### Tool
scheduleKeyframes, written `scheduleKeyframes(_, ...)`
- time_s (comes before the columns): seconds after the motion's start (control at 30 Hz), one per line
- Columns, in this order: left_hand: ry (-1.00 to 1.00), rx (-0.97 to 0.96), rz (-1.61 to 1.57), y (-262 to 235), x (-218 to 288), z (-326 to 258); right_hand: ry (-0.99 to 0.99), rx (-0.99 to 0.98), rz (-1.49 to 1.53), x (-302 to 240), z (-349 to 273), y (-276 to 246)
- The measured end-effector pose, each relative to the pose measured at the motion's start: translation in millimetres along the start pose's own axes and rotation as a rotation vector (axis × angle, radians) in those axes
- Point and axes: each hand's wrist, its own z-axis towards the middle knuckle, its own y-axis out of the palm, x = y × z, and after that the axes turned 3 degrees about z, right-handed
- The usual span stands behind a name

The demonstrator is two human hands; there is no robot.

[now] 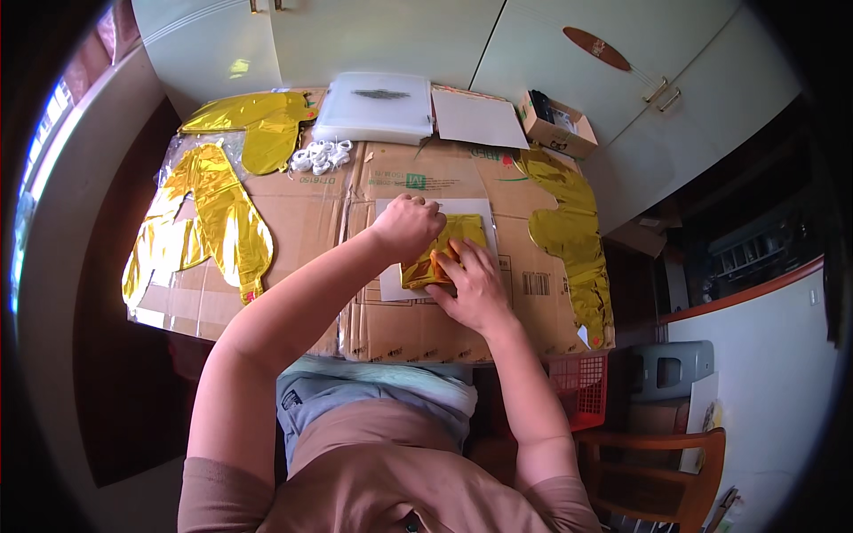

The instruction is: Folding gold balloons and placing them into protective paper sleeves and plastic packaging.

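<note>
Gold foil (467, 228) lies directly beneath the spread fingers of the right hand (475, 284), the nearer; the left hand (410, 227) curls at its far-left edge, whether gripping I cannot tell.

Ctr frame: foil packet (418, 274) on sheet (389, 286), on cardboard (302, 213). Foil balloons (235, 222) upper L, mid L, mid R. Case (373, 114) top ctr, string (320, 157) below-L; box (570, 140) upper R.

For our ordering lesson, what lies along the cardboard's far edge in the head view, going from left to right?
Gold foil piece → plastic case → pale card → small open box.
</note>
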Motion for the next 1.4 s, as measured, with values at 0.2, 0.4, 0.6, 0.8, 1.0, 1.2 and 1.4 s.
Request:
scheduleKeyframes(0.2, 0.005, 0.036, -0.001, 2.5, -2.2, -2.1, -0.006, 0.045, -0.025, 3.6, 0.0, 9.3)
scheduleKeyframes(0.4, -0.014, 0.093, -0.113, -3.8, -8.8, -8.5, 0.005, 0.098, 0.041, -1.0, 3.4, 6.2)
scheduleKeyframes(0.6, -0.406, 0.363, -0.554, -49.4, -1.6, -62.9, 0.283, 0.092, 0.181, 39.8, 24.0, -13.9)
scheduleKeyframes(0.8, -0.686, 0.263, -1.241, -80.3, 72.1, -162.8, 0.224, -0.033, 0.081, 78.5, 58.3, 9.4)
scheduleKeyframes(1.0, -0.394, 0.292, -0.547, -101.8, 83.7, -152.0, 0.190, -0.149, -0.058, 51.7, 44.8, 27.4)
scheduleKeyframes(1.2, -0.162, 0.006, -0.215, -51.3, 87.6, -117.7, 0.195, -0.106, -0.086, 41.3, 38.7, 29.5)
scheduleKeyframes(1.4, -0.174, -0.073, -0.233, -45.6, 92.6, -156.5, 0.168, -0.083, -0.119, 40.4, 35.8, 29.9)
